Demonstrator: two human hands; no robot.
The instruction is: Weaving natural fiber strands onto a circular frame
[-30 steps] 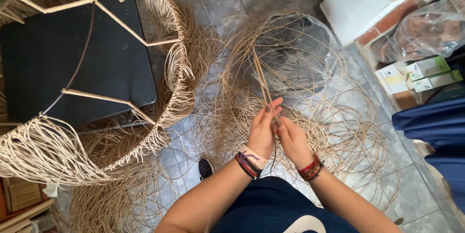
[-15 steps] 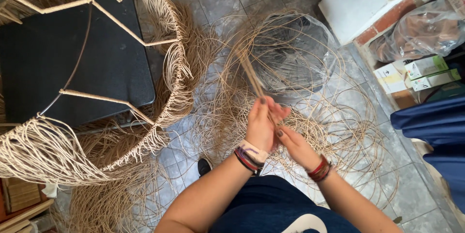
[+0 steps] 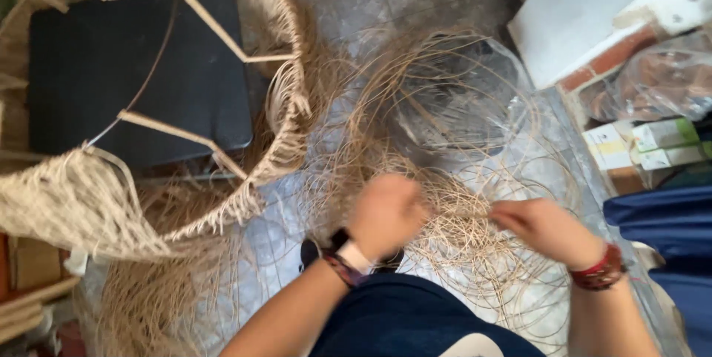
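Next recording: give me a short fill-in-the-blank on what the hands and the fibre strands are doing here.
1. The left hand and right hand are working with thin tan ____ strands.
2. A loose tangle of strands lies on the tiled ____.
3. The frame wrapped with strands stands over a ____ cushion.
4. The right wrist wears a ____ band.

Missing words: fibre; floor; black; red
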